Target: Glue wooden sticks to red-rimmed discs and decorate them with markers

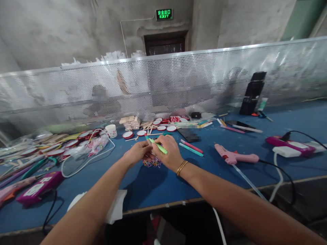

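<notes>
Near the middle of the blue table, my right hand (pixel 168 149) is closed on a light green marker (pixel 161 148) that slants across its fingers. My left hand (pixel 139 151) meets it from the left, its fingers pinched on a small thin stick (pixel 147 139) with a coloured end. The marker's tip is beside the stick; whether they touch is hard to tell. Under both hands lies a pile of small multicoloured bands (pixel 152 162), partly hidden by the fingers. Just right of my right hand are a pink marker (pixel 191 146) and a teal marker (pixel 191 149).
A pink glue gun (pixel 236 157) lies at the right, near a magenta power strip (pixel 291 146). A black bottle (pixel 252 93) stands at the back right. Red-rimmed discs (pixel 128 134), wooden sticks and a paper cup (pixel 111 131) line the back. Another magenta strip (pixel 41 189) is at left.
</notes>
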A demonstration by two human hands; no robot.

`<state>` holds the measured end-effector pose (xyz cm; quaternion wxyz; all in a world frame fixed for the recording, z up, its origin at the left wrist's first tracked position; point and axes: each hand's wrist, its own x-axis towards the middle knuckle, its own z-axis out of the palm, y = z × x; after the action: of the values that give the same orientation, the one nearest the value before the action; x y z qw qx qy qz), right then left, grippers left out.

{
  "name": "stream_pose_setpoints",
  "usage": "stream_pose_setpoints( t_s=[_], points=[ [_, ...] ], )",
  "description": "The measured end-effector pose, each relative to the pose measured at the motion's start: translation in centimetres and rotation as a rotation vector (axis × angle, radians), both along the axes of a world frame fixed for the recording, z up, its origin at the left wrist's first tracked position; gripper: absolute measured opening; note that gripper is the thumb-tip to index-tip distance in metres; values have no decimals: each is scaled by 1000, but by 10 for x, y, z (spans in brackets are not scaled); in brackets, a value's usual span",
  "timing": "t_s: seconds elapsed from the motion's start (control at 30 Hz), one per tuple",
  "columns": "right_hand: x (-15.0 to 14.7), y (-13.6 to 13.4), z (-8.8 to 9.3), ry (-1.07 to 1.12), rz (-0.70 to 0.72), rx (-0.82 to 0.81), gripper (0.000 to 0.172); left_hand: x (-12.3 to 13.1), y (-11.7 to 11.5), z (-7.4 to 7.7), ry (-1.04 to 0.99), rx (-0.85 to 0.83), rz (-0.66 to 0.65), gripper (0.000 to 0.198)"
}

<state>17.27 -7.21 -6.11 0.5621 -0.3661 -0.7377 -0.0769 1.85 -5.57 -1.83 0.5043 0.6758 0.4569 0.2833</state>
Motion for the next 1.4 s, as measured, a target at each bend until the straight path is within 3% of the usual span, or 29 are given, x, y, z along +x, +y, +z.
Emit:
stream_pose_setpoints(
  t_s=[0.77, 1.03, 1.4],
  points=[
    [0, 1, 0, 10, -3, -5, 14, 0, 3, -3, -13, 10, -6, 29],
    [-1, -1, -1, -14, 30, 9, 14, -1, 7, -8, -10, 8, -22, 20],
    [1, 3, -1, 16, -14, 4, 14, -2, 7, -6, -11, 15, -32, 26]
  ],
)
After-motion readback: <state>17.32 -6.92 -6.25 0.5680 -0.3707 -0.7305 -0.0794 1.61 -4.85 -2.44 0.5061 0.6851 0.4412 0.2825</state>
